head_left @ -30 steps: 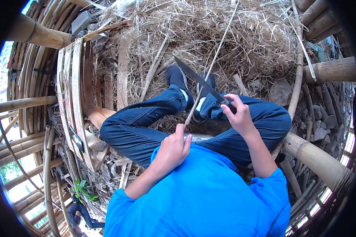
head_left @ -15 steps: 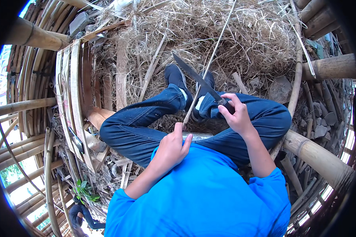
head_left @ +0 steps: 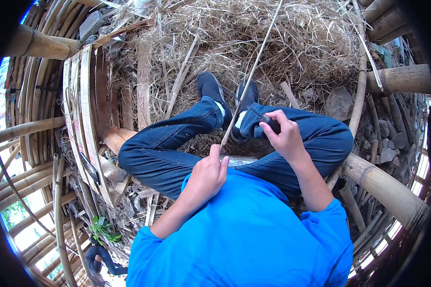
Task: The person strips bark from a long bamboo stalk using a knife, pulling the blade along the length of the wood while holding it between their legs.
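Observation:
My left hand [head_left: 208,173] is closed round the near end of a long, thin bamboo strip [head_left: 259,55], close in front of my blue shirt. From there the strip runs up between my shoes and out past the top edge. My right hand [head_left: 285,136], above my right thigh, grips a long-bladed knife by its dark handle [head_left: 270,124]. Its blade is hard to make out now, thin and smeared against my trousers and shoe. Whether the blade touches the strip I cannot tell.
A heap of pale bamboo shavings [head_left: 292,43] lies beyond my feet. On the left stands a slatted wooden frame [head_left: 85,110] with a phone-like dark object [head_left: 90,168] on it. Thick bamboo poles [head_left: 388,189] flank me; stones [head_left: 339,104] lie at right.
The knife has turned in my right hand; its broad dark blade, plain across the strip before, now shows only thin and blurred. My left hand and the strip have hardly moved.

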Motion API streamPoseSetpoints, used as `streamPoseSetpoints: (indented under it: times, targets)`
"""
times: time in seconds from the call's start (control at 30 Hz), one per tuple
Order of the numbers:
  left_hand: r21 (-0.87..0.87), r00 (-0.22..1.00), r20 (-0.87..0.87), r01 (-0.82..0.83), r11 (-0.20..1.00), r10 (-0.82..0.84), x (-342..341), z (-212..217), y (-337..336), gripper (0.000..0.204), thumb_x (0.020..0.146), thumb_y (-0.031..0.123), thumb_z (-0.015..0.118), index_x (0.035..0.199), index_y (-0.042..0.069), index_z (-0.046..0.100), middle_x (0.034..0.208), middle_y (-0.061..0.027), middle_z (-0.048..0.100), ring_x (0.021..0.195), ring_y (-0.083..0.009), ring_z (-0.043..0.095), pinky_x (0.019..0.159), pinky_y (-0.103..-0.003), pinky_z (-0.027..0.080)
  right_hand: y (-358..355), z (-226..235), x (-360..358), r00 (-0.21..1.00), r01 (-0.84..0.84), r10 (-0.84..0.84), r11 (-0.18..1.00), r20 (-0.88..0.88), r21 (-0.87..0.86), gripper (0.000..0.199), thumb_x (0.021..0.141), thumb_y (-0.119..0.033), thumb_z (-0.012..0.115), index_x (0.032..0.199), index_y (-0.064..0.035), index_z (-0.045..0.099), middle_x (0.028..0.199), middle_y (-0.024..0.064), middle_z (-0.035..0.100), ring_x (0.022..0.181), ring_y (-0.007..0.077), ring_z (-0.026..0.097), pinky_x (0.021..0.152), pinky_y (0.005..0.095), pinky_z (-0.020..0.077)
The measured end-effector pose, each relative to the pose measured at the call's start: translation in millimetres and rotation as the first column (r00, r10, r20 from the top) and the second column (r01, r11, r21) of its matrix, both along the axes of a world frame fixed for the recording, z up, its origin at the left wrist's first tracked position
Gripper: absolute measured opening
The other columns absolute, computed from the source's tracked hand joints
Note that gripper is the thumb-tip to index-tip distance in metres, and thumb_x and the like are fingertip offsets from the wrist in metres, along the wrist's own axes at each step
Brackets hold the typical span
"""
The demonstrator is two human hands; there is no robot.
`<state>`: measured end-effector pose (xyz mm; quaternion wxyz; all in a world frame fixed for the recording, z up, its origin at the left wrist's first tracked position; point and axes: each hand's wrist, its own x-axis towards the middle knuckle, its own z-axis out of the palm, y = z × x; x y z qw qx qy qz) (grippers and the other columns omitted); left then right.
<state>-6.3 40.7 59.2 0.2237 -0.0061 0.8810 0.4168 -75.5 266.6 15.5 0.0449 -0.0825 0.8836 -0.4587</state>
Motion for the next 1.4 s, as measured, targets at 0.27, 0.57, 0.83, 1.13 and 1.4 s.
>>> streamPoseSetpoints:
  times: [0.27, 0.57, 0.83, 1.13, 1.4]
  targets:
    - [-0.004, 0.999, 0.049, 0.001, 1.0, -0.001, -3, 2, 0, 0.024, 0.093, 0.015, 0.053, 0.107, -0.002, 0.044, 0.065, -0.0216, 0.058, 0.065, -0.0423, 0.06, 0.058, -0.049, 0.044, -4, 4, -5, 0.998, 0.056, -0.055, 0.997, 0.033, -0.054, 0.02, 0.083, -0.016, 0.069, 0.094, -0.0017, 0.06, 0.08, 0.0172, 0.067, 0.073, 0.0335, 0.067, 0.061, 0.0372, 0.0526]
    - [-0.011, 0.999, 0.038, 0.006, 1.0, -0.006, -3, -1, -1, 0.026, 0.093, 0.017, 0.054, 0.107, -0.002, 0.044, 0.064, -0.0199, 0.057, 0.063, -0.0423, 0.059, 0.057, -0.049, 0.044, -1, 11, -11, 0.998, -0.058, 0.058, 0.998, 0.013, -0.023, 0.018, 0.084, -0.014, 0.067, 0.094, -0.0015, 0.061, 0.08, 0.0179, 0.065, 0.073, 0.0351, 0.066, 0.062, 0.0366, 0.0512]
    - [-0.01, 1.0, 0.0, 0.016, 1.0, -0.016, -2, -10, -6, 0.026, 0.092, 0.015, 0.054, 0.107, -0.003, 0.043, 0.065, -0.0212, 0.057, 0.064, -0.0419, 0.06, 0.058, -0.048, 0.044, 6, 8, 2, 0.993, -0.114, 0.116, 0.992, 0.028, -0.055, 0.02, 0.086, -0.013, 0.064, 0.099, 0.0017, 0.061, 0.074, 0.0166, 0.064, 0.066, 0.0305, 0.066, 0.059, 0.0344, 0.0495]
    - [-0.008, 0.999, 0.039, 0.02, 1.0, -0.02, -3, -8, -5, 0.026, 0.092, 0.015, 0.054, 0.108, -0.003, 0.043, 0.064, -0.0215, 0.057, 0.065, -0.0426, 0.06, 0.059, -0.049, 0.044, 15, 2, -6, 0.732, 0.174, 0.145, 0.905, 0.666, -0.389, 0.023, 0.098, -0.024, 0.05, 0.097, -0.003, 0.06, 0.059, -0.0005, 0.053, 0.043, 0.0045, 0.046, 0.039, 0.0204, 0.0362]
    - [0.0, 0.998, 0.063, -0.006, 1.0, 0.005, -2, -1, -2, 0.025, 0.092, 0.014, 0.053, 0.108, -0.003, 0.044, 0.065, -0.0215, 0.057, 0.066, -0.0425, 0.06, 0.059, -0.049, 0.044, 11, 8, -8, 0.69, 0.171, 0.154, 0.915, 0.708, -0.366, 0.025, 0.099, -0.026, 0.048, 0.097, -0.004, 0.06, 0.058, -0.0011, 0.05, 0.04, 0.0053, 0.043, 0.035, 0.021, 0.0351]
